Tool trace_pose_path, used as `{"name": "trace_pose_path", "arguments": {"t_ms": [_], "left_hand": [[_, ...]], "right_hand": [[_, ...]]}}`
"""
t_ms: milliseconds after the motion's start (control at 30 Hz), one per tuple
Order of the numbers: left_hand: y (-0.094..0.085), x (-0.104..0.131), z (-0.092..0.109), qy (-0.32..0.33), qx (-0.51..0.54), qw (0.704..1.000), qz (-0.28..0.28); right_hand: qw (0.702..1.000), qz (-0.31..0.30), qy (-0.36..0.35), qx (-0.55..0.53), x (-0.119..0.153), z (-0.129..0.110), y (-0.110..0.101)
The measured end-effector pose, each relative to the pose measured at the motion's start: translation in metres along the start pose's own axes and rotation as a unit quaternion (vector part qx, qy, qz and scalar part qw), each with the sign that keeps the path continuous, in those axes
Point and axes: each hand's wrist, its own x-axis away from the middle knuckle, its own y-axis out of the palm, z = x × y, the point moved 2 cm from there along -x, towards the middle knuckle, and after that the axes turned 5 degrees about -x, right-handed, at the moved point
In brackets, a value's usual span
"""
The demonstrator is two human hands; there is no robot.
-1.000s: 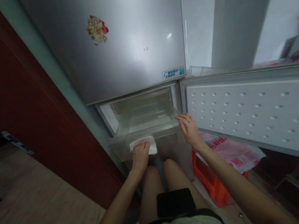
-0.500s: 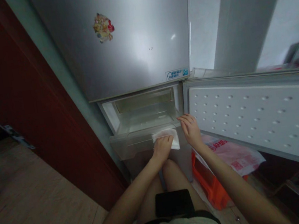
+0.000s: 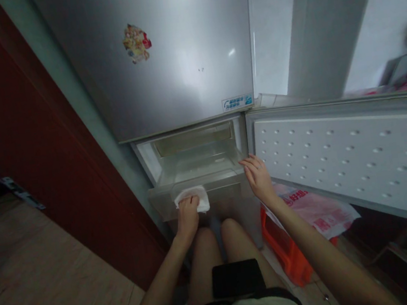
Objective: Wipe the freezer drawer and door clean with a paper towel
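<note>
My left hand (image 3: 188, 212) presses a folded white cloth (image 3: 202, 199) against the left part of the clear front of a pulled-out drawer (image 3: 223, 182). Its fingers are bent over the cloth. At the drawer's right front corner, my right hand (image 3: 257, 172) has its fingers on the rim, with the thumb apart from them. The drawer comes out of the lower compartment of a silver fridge (image 3: 183, 64). Only frosted, see-through plastic shows inside it.
The lower fridge door (image 3: 341, 163) stands open to the right. Beneath it are an orange plastic stool or crate (image 3: 295, 263) and a pink-white plastic bag (image 3: 318, 212). A black phone-like object (image 3: 237, 279) lies on my lap. A dark red door (image 3: 54, 143) is at left.
My left hand and the cloth have moved left along the drawer front, from its right part to its left part. My right hand has stayed at the corner.
</note>
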Motion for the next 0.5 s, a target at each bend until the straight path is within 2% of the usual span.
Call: {"name": "trace_pose_path", "arguments": {"t_ms": [133, 267, 500], "left_hand": [[0.001, -0.001, 0.007, -0.021, 0.021, 1.0, 0.006], [0.003, -0.006, 0.023, -0.013, 0.043, 0.999, 0.003], [0.011, -0.026, 0.083, 0.071, 0.077, 0.994, -0.005]], "right_hand": [[1.0, -0.001, 0.0, -0.004, 0.0, 0.0, 0.0], [1.0, 0.008, 0.002, -0.002, 0.001, -0.001, 0.001], [1.0, 0.01, 0.01, 0.005, 0.001, -0.001, 0.002]]}}
